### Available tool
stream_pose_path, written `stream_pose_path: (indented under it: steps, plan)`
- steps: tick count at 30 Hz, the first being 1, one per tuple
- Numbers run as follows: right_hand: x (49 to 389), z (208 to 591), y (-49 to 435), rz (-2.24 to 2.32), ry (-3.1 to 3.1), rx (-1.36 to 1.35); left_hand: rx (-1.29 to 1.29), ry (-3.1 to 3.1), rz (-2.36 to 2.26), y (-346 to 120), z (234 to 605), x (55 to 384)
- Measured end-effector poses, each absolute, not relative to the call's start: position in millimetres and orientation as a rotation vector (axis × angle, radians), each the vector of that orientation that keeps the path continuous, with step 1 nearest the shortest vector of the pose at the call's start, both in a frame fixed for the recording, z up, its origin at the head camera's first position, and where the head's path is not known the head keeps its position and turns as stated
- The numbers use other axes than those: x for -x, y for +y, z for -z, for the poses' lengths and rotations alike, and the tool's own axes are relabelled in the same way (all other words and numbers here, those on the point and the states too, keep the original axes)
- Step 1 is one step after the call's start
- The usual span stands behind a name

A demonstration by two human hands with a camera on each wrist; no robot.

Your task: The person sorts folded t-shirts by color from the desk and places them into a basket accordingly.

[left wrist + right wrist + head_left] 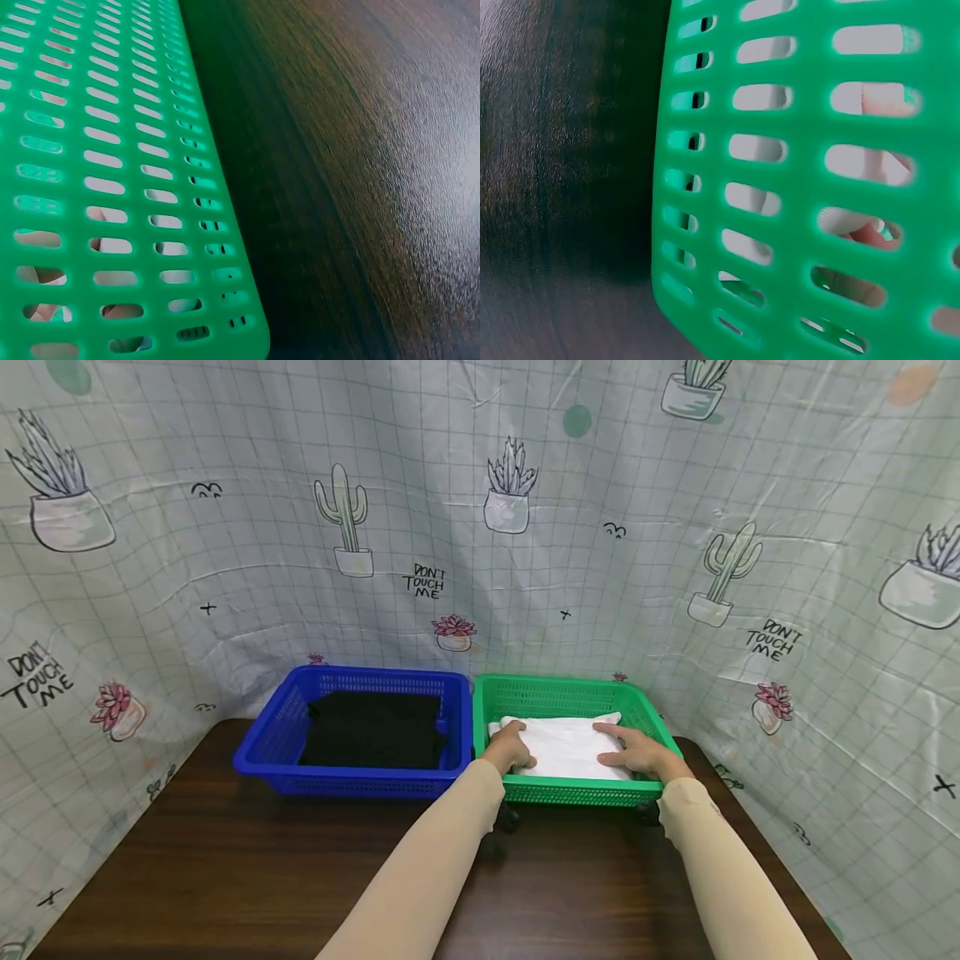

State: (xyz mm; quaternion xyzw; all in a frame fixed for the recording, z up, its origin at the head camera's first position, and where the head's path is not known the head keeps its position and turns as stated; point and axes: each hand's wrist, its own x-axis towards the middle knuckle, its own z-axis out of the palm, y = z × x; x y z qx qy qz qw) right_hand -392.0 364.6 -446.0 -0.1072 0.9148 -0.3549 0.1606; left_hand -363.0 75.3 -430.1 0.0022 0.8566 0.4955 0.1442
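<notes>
A folded white cloth (564, 747) lies in the green basket (585, 793) on the right. My left hand (508, 748) reaches over the near rim and rests its thumb and a finger on the cloth's left end. On the right end, my right hand (636, 753) touches the cloth with its thumb and forefinger spread; its other fingers are hidden. Through the slots in the right wrist view, a fingertip (889, 99) shows against the white cloth (761, 97). The left wrist view shows mostly the slotted basket wall (82, 225).
A blue basket (352, 783) holding folded black cloth (371, 731) stands left of the green one, close beside it. Both sit at the back of a dark wooden table (247, 868). A cactus-print curtain (465, 543) hangs behind and along both sides.
</notes>
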Motion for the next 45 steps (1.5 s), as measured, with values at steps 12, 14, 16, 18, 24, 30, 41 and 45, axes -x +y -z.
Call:
stream_pose_path:
  steps: [12, 14, 16, 18, 24, 30, 41, 45]
  plan:
    - [392.3, 440.1, 359.8, 0.973, 2.597, 0.324, -0.024, 2.530, -1.367, 75.4, 425.5, 361.7]
    - [392.2, 440.3, 359.7, 0.956, 2.598, 0.321, -0.030, 2.522, -1.361, 74.9, 425.7, 362.1]
    - [392.1, 440.6, 359.8, 0.935, 2.599, 0.321, -0.038, 2.503, -1.351, 73.8, 425.9, 362.6]
    - [391.8, 440.6, 359.0, 0.911, 2.608, 0.307, -0.047, 2.483, -1.339, 72.6, 425.9, 363.1]
    - [392.3, 438.2, 358.1, 0.900, 2.594, 0.281, -0.076, 2.439, -1.318, 70.7, 423.0, 362.4]
    - [393.0, 437.4, 358.6, 0.864, 2.595, 0.332, -0.093, 2.446, -1.321, 71.1, 422.1, 363.1]
    - [389.6, 436.9, 355.5, 0.855, 2.586, 0.310, -0.086, 2.418, -1.291, 69.4, 423.5, 364.8]
    - [386.6, 433.6, 355.5, 0.902, 2.530, 0.289, -0.085, 2.408, -1.282, 69.4, 426.0, 366.1]
